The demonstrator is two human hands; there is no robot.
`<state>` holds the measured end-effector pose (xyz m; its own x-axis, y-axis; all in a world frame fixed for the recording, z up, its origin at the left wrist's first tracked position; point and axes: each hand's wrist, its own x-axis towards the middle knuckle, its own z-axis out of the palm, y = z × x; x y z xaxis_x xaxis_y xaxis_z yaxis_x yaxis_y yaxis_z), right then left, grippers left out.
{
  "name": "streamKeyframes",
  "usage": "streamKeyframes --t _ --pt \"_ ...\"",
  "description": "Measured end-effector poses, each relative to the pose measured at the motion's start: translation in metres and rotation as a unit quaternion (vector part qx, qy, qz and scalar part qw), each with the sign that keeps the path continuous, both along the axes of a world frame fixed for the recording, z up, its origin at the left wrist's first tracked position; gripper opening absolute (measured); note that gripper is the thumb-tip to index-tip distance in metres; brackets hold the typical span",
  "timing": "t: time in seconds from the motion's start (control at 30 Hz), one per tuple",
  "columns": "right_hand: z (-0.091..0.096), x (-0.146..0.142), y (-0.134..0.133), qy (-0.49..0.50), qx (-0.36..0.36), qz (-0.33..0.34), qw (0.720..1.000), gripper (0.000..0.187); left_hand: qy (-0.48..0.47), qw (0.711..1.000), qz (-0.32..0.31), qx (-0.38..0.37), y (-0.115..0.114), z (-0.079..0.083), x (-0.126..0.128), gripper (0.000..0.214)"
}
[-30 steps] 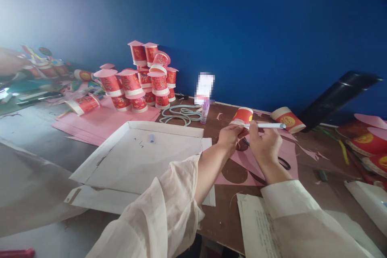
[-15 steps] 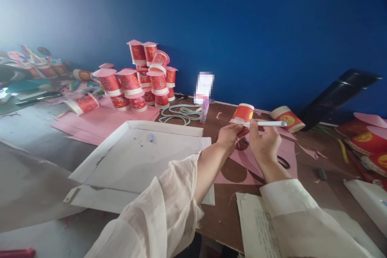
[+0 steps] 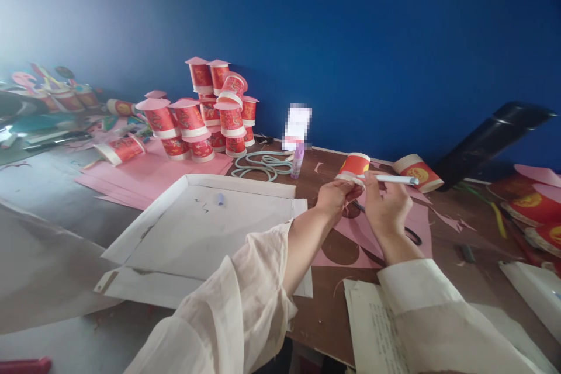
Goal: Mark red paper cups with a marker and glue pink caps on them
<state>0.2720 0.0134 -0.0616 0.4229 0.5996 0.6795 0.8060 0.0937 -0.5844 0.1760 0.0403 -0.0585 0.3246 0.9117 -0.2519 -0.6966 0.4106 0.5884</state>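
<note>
My left hand [image 3: 335,197] is closed, its fingers pinching the white lower edge of a red and yellow paper cup [image 3: 356,161]. My right hand [image 3: 389,204] grips a white pen [image 3: 397,179], its tip pointing left at the cup's lower edge. Beneath both hands lies a pink paper sheet [image 3: 421,228] with round holes cut out, and a pair of scissors [image 3: 412,236] partly hidden by my right wrist. A second red paper cup [image 3: 418,173] lies tilted to the right of the pen. My left fingers cover part of the held cup's edge.
Red cups with pink paper tops [image 3: 232,120] stand stacked at back left. A white box lid [image 3: 175,239] lies left of my forearm. Beyond are a coiled cable [image 3: 263,165], a purple tube [image 3: 297,160] and a black flask [image 3: 491,140]. Written papers [image 3: 368,327] lie near the front edge.
The cup appears turned slightly in my left hand, with more yellow showing on its left side. My right hand and pen have barely moved; the whole view has shifted a little.
</note>
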Motion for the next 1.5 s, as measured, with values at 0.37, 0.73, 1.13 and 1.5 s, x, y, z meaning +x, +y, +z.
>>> streamKeyframes --t 0.37,0.73,1.13,1.5 --pt "-0.0008 0.0003 0.0021 -0.024 0.008 -0.006 1.000 0.035 0.016 1.000 -0.004 0.010 0.0010 -0.0035 0.0001 0.018" --pt "-0.0046 0.0030 0.0029 -0.028 0.018 -0.011 0.999 0.035 0.007 1.000 0.004 -0.012 -0.0002 0.0015 -0.0014 0.021" --pt "-0.0044 0.0030 0.0027 -0.031 0.011 -0.013 0.999 0.036 0.005 1.000 0.010 -0.013 -0.0007 0.0009 -0.0013 0.022" --pt "-0.0039 -0.0006 0.0007 -0.034 0.010 -0.001 0.999 0.034 -0.005 1.000 0.011 -0.012 -0.0004 0.0018 -0.0018 0.025"
